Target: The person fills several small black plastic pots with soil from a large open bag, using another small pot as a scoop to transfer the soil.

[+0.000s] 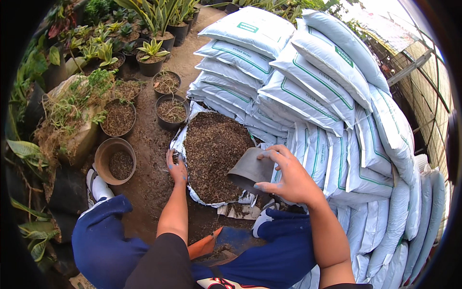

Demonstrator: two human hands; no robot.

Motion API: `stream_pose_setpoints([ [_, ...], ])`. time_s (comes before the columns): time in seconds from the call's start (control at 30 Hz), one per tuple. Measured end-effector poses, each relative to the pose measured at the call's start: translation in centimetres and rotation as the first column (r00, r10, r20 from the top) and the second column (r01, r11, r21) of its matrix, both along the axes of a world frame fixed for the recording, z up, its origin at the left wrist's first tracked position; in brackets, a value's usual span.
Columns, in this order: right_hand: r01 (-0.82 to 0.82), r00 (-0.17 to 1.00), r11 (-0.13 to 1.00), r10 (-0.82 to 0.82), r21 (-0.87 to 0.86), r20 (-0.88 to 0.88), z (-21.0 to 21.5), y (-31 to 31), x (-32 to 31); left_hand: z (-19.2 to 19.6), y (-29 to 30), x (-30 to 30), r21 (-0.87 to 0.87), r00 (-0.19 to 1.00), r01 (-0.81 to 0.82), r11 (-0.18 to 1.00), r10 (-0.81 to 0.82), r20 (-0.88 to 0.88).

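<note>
An open white sack [193, 198] full of dark brown, crumbly potting mix [211, 149] stands in front of me. At its left rim, my left hand [178, 169] is closed with thumb and fingers around the edge; dark matter shows between them. My right hand [291, 176] grips a grey plant pot [250, 168] over the sack's right side, thumb and fingers spanning its base. The pot is tilted, its mouth toward the mix and lower left. Its inside is mostly hidden. Blue smears mark the fingertips of both hands.
Stacked white filled bags [308, 91] rise behind and to the right. A larger brown pot [115, 161] partly filled with mix stands left, near my foot. Pots with dry plants [172, 111], a weed-covered bundle [72, 115] and leafy potted plants [151, 53] line the left. An orange-handled tool [204, 245] lies between my legs.
</note>
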State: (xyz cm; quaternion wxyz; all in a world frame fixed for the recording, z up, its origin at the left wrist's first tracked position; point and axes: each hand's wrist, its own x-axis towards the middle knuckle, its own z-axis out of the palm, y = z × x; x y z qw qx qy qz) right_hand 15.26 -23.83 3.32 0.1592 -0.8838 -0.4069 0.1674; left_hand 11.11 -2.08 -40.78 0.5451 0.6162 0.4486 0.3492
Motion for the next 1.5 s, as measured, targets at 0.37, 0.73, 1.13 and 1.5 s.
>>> stream_pose_setpoints([
  [0.37, 0.091, 0.986, 0.996, -0.093, 0.021, 0.137, -0.7, -4.5, 1.8, -1.3, 3.3, 2.6, -0.815, 0.670, -0.307, 0.492, 0.720, 0.182],
  [0.73, 0.239, 0.929, 0.907, -0.317, 0.348, 0.188, 0.9, -5.0, 1.2, 16.7, 6.0, 6.4, 0.091, 0.781, 0.621, 0.779, -0.624, 0.013],
  [1.13, 0.391, 0.900, 0.900, -0.418, 0.195, 0.126, -2.7, -4.0, 5.2, 38.4, -6.0, 5.9, 0.097, 0.093, 0.938, -0.334, -0.026, -0.995],
  [1.5, 0.561, 0.822, 0.805, -0.570, -0.193, 0.012, -12.5, -4.9, 11.5, 22.9, 1.1, 13.8, -0.003, -0.041, 0.993, -0.115, -0.330, -0.943],
])
